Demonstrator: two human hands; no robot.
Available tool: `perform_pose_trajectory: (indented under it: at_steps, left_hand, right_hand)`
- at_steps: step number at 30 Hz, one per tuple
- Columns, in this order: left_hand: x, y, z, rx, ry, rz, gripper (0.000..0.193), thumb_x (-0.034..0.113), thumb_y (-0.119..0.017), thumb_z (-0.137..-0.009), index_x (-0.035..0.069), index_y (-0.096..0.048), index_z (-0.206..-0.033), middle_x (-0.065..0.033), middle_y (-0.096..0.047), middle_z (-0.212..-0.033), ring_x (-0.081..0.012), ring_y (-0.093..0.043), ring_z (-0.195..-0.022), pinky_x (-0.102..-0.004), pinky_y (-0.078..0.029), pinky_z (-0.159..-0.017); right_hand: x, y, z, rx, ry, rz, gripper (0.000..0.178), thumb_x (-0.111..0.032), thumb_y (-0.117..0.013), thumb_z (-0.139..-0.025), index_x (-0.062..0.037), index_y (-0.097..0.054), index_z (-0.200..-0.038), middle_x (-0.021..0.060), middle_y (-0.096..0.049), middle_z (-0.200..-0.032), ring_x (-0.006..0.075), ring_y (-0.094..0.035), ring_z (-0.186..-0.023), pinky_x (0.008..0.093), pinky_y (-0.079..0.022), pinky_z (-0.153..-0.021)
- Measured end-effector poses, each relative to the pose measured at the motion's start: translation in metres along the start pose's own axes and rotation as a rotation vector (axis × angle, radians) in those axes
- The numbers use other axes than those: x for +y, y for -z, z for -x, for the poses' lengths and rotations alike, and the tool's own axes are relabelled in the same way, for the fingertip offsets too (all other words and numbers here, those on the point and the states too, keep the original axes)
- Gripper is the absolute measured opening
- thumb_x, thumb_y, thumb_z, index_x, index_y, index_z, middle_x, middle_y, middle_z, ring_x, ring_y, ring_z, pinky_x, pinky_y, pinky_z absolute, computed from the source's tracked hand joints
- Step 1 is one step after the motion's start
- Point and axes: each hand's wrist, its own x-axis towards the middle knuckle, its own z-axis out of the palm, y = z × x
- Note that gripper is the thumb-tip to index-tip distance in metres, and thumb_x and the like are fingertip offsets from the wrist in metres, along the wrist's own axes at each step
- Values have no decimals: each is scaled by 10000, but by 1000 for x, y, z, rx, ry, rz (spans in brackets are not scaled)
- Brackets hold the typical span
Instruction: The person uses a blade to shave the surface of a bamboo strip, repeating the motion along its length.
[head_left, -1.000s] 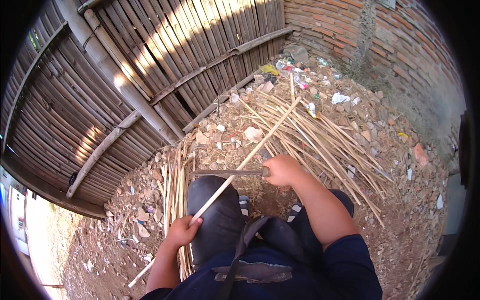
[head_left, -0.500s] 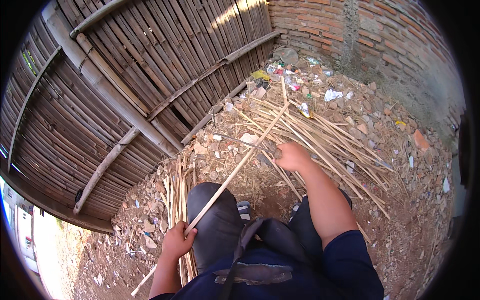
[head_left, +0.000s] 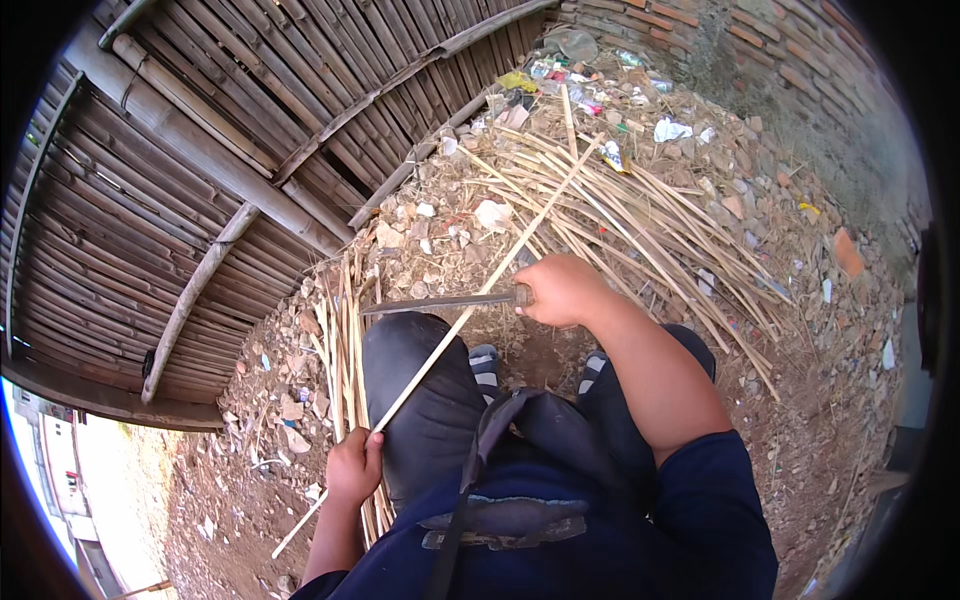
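My left hand is closed round a long pale bamboo strip, which slants up and right across my left knee toward the far pile. In my right hand is the handle of a knife with a long, dark blade. The blade points left above my left knee and crosses the strip near its middle; whether edge and strip touch I cannot tell. Beside my left leg lies a bundle of bamboo strips. Ahead to the right, a larger pile of strips rests on the ground.
A bamboo-slat wall with round poles stands on the left, and a brick wall closes off the far right. Stones and litter cover the ground by the walls. A broken brick piece lies at the right.
My right hand has drawn the knife nearer to me, from farther up the strip down to above my left knee. My left hand still grips the strip. The view has tilted slightly downward.
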Motion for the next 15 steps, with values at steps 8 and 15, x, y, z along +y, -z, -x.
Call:
perform_pose_trajectory:
  at_steps: [8,15]
  left_hand:
    - [4,-10,-14,-36,41,-62,358,322,-549,-1053,36,-564,-838,-252,-626,-667,-494,-634,-662,-584,-488,-602]
    - [4,-32,1,112,96,-138,329,352,-581,-1034,71,-555,-865,-204,-646,-712,-454,-633,-621,-558,-497,-577]
  right_hand:
    - [52,-6,-18,182,-234,-190,376,-318,-777,-851,-27,-730,-1085,222,-728,-974,386,-706,-971,470,-552,-861]
    - [22,-18,-27,25,-24,-122,417,-303,-790,-824,-39,-728,-1140,210,-729,-893,378,-712,-865,445,-557,-799]
